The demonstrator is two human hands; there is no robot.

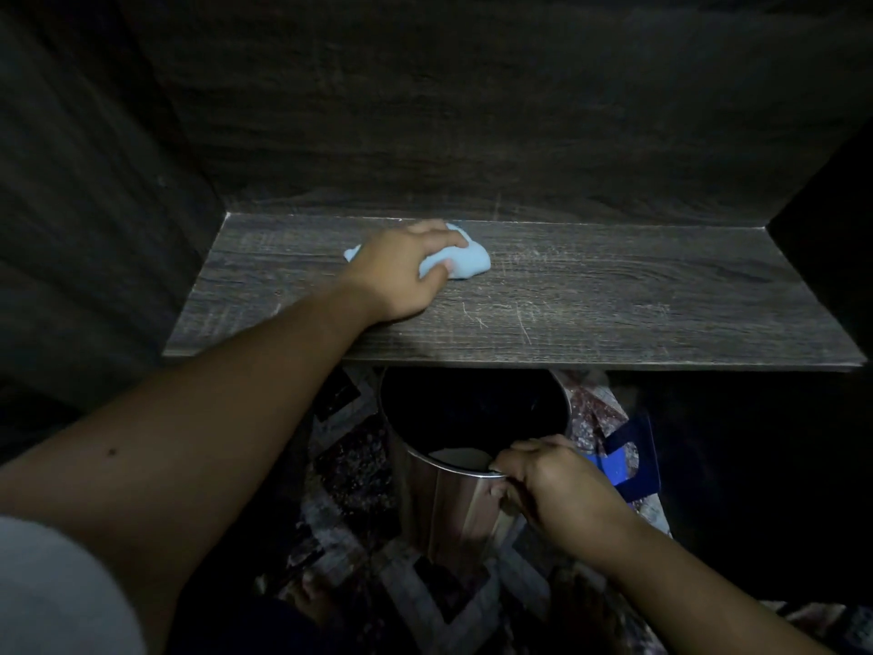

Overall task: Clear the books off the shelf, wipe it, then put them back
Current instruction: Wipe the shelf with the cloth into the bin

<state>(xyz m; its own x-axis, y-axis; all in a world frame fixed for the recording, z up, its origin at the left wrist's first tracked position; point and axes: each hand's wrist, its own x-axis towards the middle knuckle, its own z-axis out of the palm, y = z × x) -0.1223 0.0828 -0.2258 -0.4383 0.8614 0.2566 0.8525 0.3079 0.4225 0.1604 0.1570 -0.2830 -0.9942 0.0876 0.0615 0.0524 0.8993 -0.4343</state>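
On the shelf (614, 300), left of centre, blue cloth (465, 264) is bunched in curled left hand (401, 271). Cloth judged soft, light; best held as a wad. Below near edge, metal bin (449, 508) rim is gripped by right hand (552, 484). No books in view.

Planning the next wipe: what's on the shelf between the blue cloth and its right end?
Nothing; head view shows bare scratched shelf from blue cloth to that end.

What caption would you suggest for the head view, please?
Left hand presses a light blue cloth onto the wooden shelf while the right hand grips a metal bin below.
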